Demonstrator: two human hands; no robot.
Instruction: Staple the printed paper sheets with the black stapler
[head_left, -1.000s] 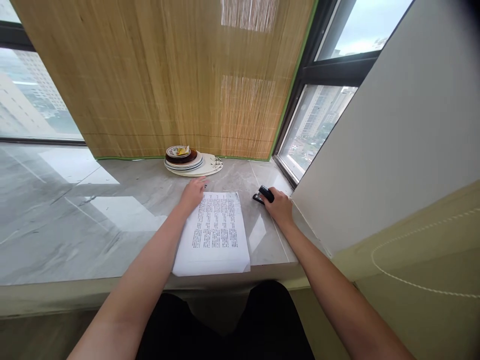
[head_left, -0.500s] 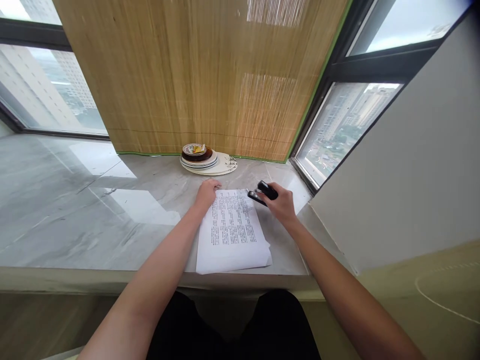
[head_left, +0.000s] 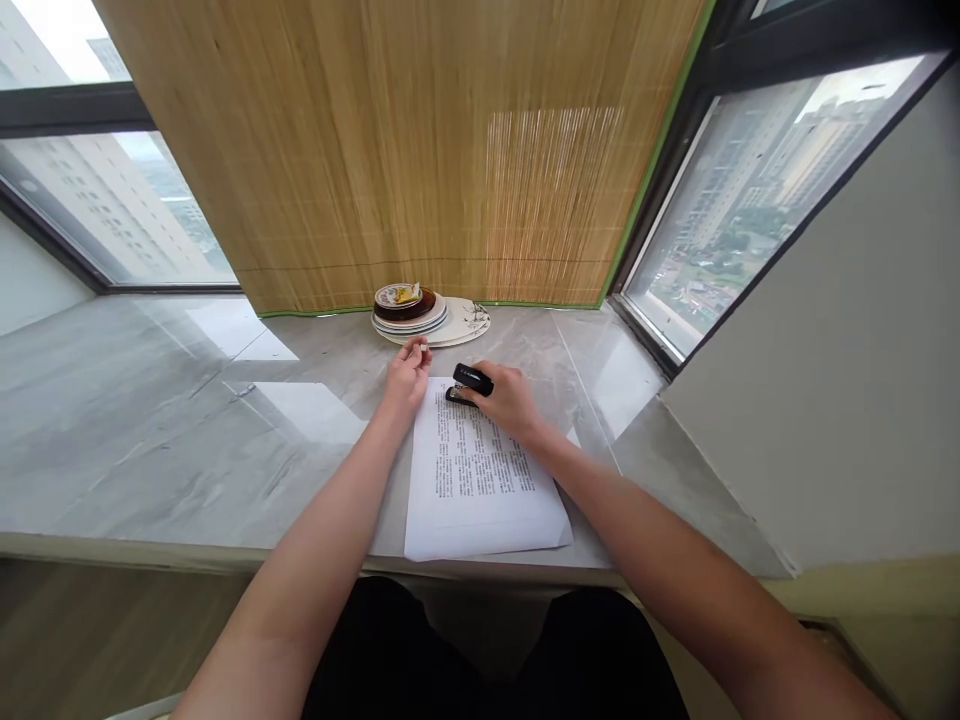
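Observation:
My right hand (head_left: 511,398) is wrapped around a black stapler (head_left: 472,380), its jaws apart, over the top part of a printed sheet (head_left: 484,530). My left hand (head_left: 409,370) is turned partly palm up just beyond the sheet's upper left corner. Its thumb and fingers pinch something small and pale, too small to name. The sheet lies on the grey marble sill with more paper showing beneath its lower right corner. Part of the text is hidden under my right hand and forearm.
Behind my left hand stands a stack of plates (head_left: 411,318) on an oval white board (head_left: 474,318), with a small yellow item (head_left: 407,293) on top. A bamboo blind (head_left: 375,150) hangs behind. The marble sill (head_left: 187,450) ends at a front edge near my knees.
My right hand has carried the stapler left from the bare sill to above the sheet. My left hand has come off the sheet's edge and turned upward. The view has shifted.

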